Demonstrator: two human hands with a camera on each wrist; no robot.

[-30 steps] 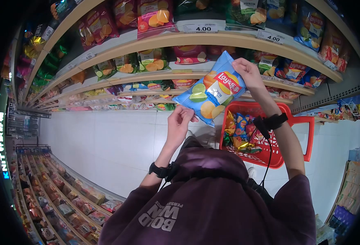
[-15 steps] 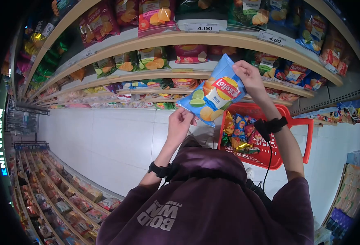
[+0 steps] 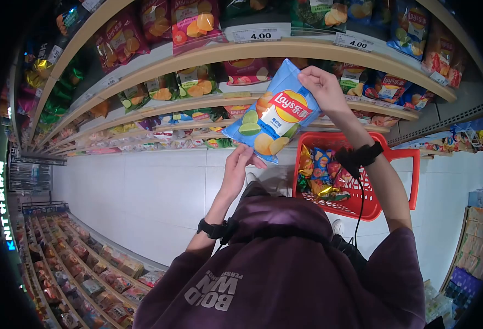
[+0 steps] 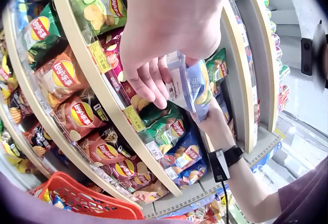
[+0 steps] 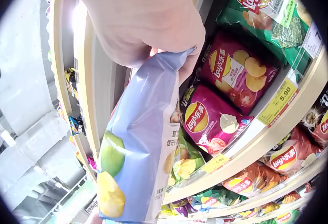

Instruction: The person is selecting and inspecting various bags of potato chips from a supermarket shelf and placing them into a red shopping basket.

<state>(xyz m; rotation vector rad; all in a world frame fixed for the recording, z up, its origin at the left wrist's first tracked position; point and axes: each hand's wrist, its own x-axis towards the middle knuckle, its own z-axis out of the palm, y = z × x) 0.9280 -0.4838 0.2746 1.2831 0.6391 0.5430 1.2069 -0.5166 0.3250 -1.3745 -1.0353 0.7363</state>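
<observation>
A light blue bag of potato chips point(image 3: 274, 112), printed with limes and chips, is held tilted in front of the shelves, its front facing up. My right hand point(image 3: 325, 90) pinches its upper right end; the right wrist view shows the bag point(image 5: 141, 137) hanging from that hand point(image 5: 148, 19). At the lower end, the thumb and fingers of my left hand point(image 3: 240, 167) pinch the bag's edge. In the left wrist view, the left hand point(image 4: 164, 34) covers part of the bag point(image 4: 192, 88), which is seen edge-on.
Shelves point(image 3: 241, 52) full of chip bags curve across the front, with price tags point(image 3: 258, 35) on their edges. A red shopping basket point(image 3: 362, 211) holding several snack bags stands on the floor at right. Another stocked rack point(image 3: 82, 274) lies at lower left.
In the head view, the chip bag and both hands have shifted slightly up and left. Both hands keep their grip on the bag.
</observation>
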